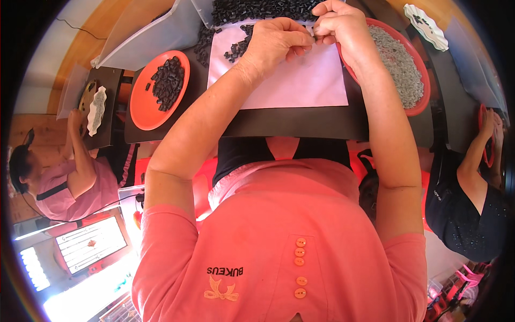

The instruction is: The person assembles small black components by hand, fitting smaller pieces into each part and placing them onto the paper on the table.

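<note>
My left hand (280, 41) and my right hand (340, 27) meet over a white sheet (300, 88) on the dark table. The fingers of both are closed in a pinch, tips almost touching. Whatever small thing they hold is hidden by the fingers. Just left of my left hand, a few loose small black parts (236, 49) lie on the sheet. A large heap of the same black parts (263, 9) spreads beyond my hands. Under my right wrist reaches the rim of a red plate (421, 70) filled with small grey pieces (397, 67).
An orange-red plate (140, 110) with black parts (168, 83) stands at the left. A translucent plastic bin (155, 37) is behind it. A white scalloped dish (429, 29) sits at the far right. Co-workers sit on either side, a person in pink (75, 182) and one in dark clothes (466, 209).
</note>
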